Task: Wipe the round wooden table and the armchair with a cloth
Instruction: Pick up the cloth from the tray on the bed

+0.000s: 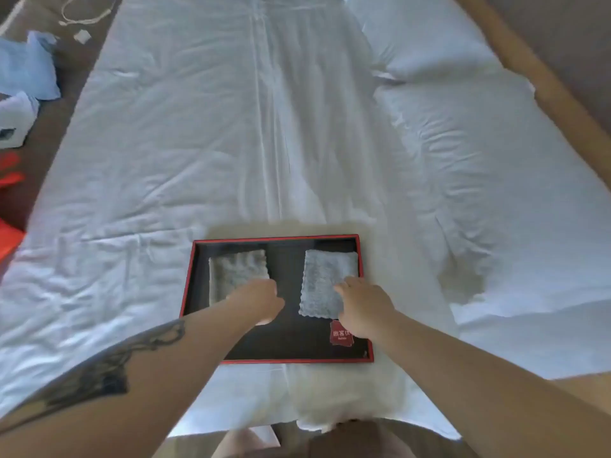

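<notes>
Two folded grey cloths lie in a black tray with a red rim (pixel 190 285) on a white bed. My left hand (pixel 259 300) hovers with its fingers curled down over the lower right corner of the left cloth (pixel 236 267); the blur hides whether it grips it. My right hand (pixel 362 305) is at the right edge of the right cloth (pixel 322 282), with thumb and fingertips curled onto it. Neither the round wooden table nor the armchair is in view.
A red label (pixel 341 333) lies in the tray's near right corner. The white sheet (pixel 198 143) covers the bed, with pillows (pixel 429 38) at the far right. Blue and white cloths (pixel 28 67), a cable and red items lie on the brown floor at left.
</notes>
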